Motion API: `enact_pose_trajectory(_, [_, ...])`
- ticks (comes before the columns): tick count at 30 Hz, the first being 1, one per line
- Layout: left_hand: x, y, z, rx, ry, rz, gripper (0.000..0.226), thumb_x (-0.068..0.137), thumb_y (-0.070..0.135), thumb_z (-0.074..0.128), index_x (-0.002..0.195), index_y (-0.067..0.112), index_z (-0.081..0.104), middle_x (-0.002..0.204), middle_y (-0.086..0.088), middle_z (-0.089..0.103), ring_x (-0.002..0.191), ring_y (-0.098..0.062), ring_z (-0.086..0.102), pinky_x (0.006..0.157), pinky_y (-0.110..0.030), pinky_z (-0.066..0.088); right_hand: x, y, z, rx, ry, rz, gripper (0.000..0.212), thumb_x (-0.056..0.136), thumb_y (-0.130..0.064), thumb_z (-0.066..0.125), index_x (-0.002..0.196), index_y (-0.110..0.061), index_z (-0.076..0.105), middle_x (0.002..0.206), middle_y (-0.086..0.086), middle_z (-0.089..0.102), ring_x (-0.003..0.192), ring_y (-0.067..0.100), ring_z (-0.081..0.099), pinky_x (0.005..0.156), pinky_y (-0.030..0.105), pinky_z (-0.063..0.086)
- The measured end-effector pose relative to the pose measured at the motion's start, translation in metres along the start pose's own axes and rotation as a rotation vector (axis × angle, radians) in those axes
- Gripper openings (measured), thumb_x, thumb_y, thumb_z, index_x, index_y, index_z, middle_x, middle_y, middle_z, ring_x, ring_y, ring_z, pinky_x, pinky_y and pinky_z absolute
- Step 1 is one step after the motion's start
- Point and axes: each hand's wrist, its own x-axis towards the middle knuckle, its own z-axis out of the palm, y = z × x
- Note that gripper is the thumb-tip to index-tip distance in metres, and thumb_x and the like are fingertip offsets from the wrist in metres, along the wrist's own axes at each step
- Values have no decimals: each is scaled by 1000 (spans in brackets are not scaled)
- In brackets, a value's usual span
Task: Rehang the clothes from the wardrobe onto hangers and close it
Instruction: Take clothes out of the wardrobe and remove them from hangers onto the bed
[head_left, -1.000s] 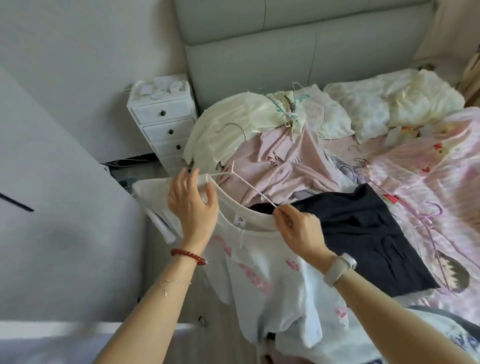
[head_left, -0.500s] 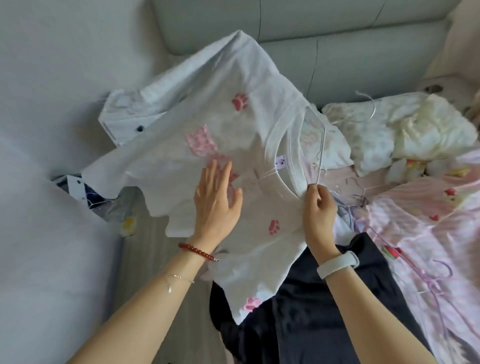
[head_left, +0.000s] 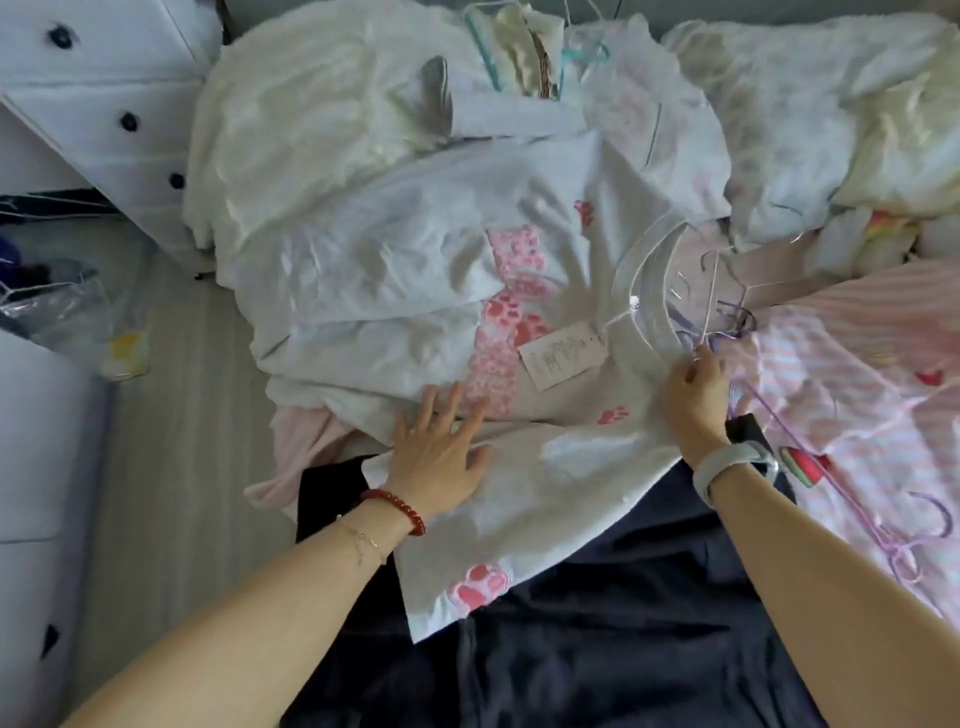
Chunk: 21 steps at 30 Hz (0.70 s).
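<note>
A white T-shirt (head_left: 415, 270) with pink paw prints lies spread on the pile of clothes on the bed, a paper tag (head_left: 563, 353) near its collar. My left hand (head_left: 441, 447) rests flat on the shirt's lower part, fingers straight and spread. My right hand (head_left: 693, 395) pinches the thin white wire hanger (head_left: 711, 291) at the shirt's collar; the hanger's hook points away from me. A dark navy garment (head_left: 597, 639) lies under the shirt, nearest me.
A cream garment (head_left: 311, 114) and other clothes with hangers are heaped at the back. Pink striped bedding (head_left: 857, 374) with purple hangers (head_left: 904, 551) lies at the right. A white drawer unit (head_left: 104, 104) stands at the left beside the wooden floor (head_left: 182, 415).
The shirt was held up in the air before; it now lies flat on the bed pile. My left hand came down onto it, and my view tilted downward.
</note>
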Motion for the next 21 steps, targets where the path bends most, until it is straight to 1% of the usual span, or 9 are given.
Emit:
enact_pose_trajectory(1, [4,-4,7,33,-12,7,61,94,54,19,147,32,-2,156,0,-10,142,-29,-12,111,-56,1,3,5,6,-98,-58,17,37,93,-10,33,129,-2,40,126,22,43,115,34,44,97,41,35])
enact_pose_trajectory(3, [11,-9,15,65,-46,24,62,93,56,17,146,32,-2,156,1,-11,141,-28,-13,110,-58,0,3,10,16,-238,-167,58,49,96,-16,30,144,-11,20,146,19,23,131,37,29,108,50,26])
enact_pose_trajectory(4, [13,-10,15,65,-63,29,62,93,56,18,146,33,-2,156,1,-10,141,-28,-13,110,-58,-1,1,9,20,-255,-201,69,51,98,-19,28,146,-13,13,151,16,15,135,35,23,109,51,22])
enact_pose_trajectory(6, [16,-11,11,55,-81,33,60,94,54,21,146,33,1,156,2,-8,141,-27,-12,109,-60,-1,-6,5,25,-269,-192,48,51,98,-19,25,146,-14,11,153,14,9,139,33,17,110,50,20])
enact_pose_trajectory(9, [10,-16,-7,39,-19,23,56,96,45,28,146,29,11,155,0,6,141,-25,-6,110,-59,3,-21,-7,21,-332,-105,-51,49,97,-16,27,145,-12,17,153,15,13,139,33,16,111,48,17])
enact_pose_trajectory(12, [-11,-24,-31,-21,106,-55,50,97,36,31,145,24,20,154,-3,14,142,-23,2,112,-55,6,-49,-23,16,-375,-100,-229,49,95,-11,31,143,-9,23,152,16,18,140,31,13,112,49,12])
enact_pose_trajectory(17, [-83,-39,-63,-78,281,-111,46,96,31,35,141,21,30,150,-3,26,139,-21,18,107,-45,27,-135,-57,17,-332,-232,-428,48,94,-11,36,142,-8,29,149,12,28,141,28,16,115,46,13])
enact_pose_trajectory(19, [-127,-46,-76,-81,353,-132,46,95,29,38,139,20,34,145,-2,33,134,-20,28,104,-40,32,-182,-77,16,-281,-314,-487,45,94,-10,38,139,-7,34,146,11,34,140,27,20,115,45,15])
enact_pose_trajectory(21, [-178,-53,-85,-159,410,-179,44,94,27,41,137,19,38,141,-1,40,125,-22,40,99,-38,36,-230,-95,12,-204,-388,-504,42,94,-9,39,136,-6,40,143,11,40,138,26,24,114,43,19])
